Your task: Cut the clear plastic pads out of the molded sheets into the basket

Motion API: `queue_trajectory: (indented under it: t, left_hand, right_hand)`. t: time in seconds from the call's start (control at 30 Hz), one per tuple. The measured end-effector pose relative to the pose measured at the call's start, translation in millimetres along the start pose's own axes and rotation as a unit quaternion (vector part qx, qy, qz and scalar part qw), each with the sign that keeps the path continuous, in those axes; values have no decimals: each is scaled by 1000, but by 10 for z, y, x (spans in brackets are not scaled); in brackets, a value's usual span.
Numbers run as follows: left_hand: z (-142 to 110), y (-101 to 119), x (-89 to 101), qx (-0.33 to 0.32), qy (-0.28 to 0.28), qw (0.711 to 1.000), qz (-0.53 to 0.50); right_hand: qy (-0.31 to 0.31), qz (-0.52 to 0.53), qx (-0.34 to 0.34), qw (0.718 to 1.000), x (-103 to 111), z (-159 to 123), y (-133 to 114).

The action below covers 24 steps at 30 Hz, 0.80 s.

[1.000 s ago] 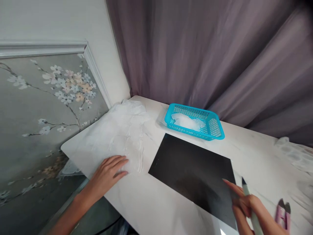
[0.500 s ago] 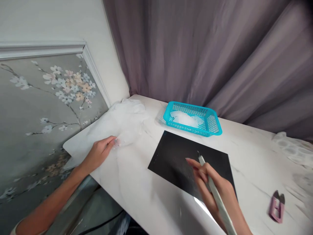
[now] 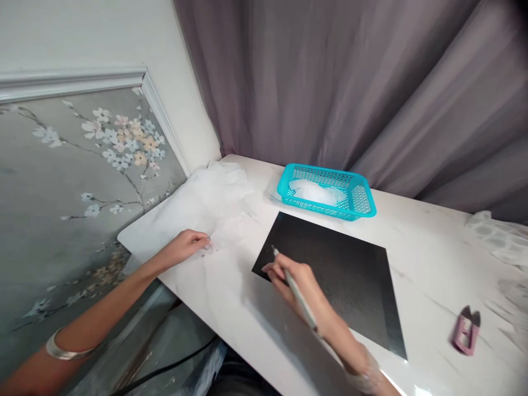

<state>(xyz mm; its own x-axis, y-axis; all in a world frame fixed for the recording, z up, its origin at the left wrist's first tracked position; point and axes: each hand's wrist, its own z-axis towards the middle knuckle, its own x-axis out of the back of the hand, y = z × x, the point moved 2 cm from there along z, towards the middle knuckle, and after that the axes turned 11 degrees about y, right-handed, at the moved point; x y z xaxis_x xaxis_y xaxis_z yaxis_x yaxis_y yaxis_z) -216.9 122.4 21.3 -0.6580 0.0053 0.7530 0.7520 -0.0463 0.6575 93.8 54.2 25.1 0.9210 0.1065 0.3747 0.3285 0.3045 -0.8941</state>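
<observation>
The left hand (image 3: pixel 185 247) pinches at the edge of a crumpled, filmy white sheet (image 3: pixel 214 203) on the white marble-look worktop (image 3: pixel 429 286), light and soft, best taken by its edge, while the right hand (image 3: pixel 301 280) grips a slim pale pen-like tool (image 3: pixel 299 297) like a pen, its tip over a stiff-looking matt black rectangular sheet (image 3: pixel 342 280).

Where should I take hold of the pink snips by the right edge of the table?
Take the snips by the pink looped end nearest you, coming down from above on the near side with your right hand. They lie flat on the table, dark tips pointing away, so the loop is the broad, blade-free part.
</observation>
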Motion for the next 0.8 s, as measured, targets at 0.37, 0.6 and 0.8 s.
queue_trajectory:
  t: [0.37,0.6,0.8]
  left_hand:
    - [-16,-155,-83,-22,35,999,-5]
    - [-9,-185,-45,-19,21,999,-41]
    - [71,-151,-107,-12,20,998,-64]
  right_hand:
    - [-22,-19,26,999,-885,52,250]
    - [-27,-31,20,999,-643,-51,215]
    - [8,-42,4,999,-423,-84,249]
